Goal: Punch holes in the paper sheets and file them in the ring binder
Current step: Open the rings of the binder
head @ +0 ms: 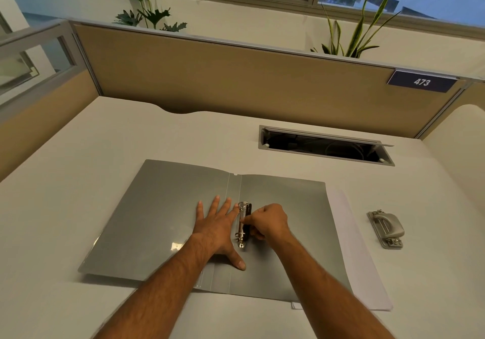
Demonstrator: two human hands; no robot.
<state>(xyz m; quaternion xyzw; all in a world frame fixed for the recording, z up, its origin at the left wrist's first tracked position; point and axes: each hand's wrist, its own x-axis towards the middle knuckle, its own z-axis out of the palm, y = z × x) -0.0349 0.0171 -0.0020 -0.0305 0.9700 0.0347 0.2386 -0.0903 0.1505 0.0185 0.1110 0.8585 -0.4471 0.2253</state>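
Partition sign [422,82] reads "473". Left hand [215,229] lies flat, fingers spread, on open grey binder [157,220]; right hand [267,221], grip pinched on ring mechanism [244,224]. Hole punch [386,229] sits nearby on counter [78,168].

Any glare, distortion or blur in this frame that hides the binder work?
Head view: wide-angle bending curves the partition and desk edges; a small glare patch sits on the binder's left cover; the ring mechanism and both hands stay sharp, evenly lit.

Your left hand [216,229] lay flat on the open ring binder [162,220]. Your right hand [269,221] pinched its ring mechanism [243,224]. The hole punch [385,229] sat apart on the bench [78,168].
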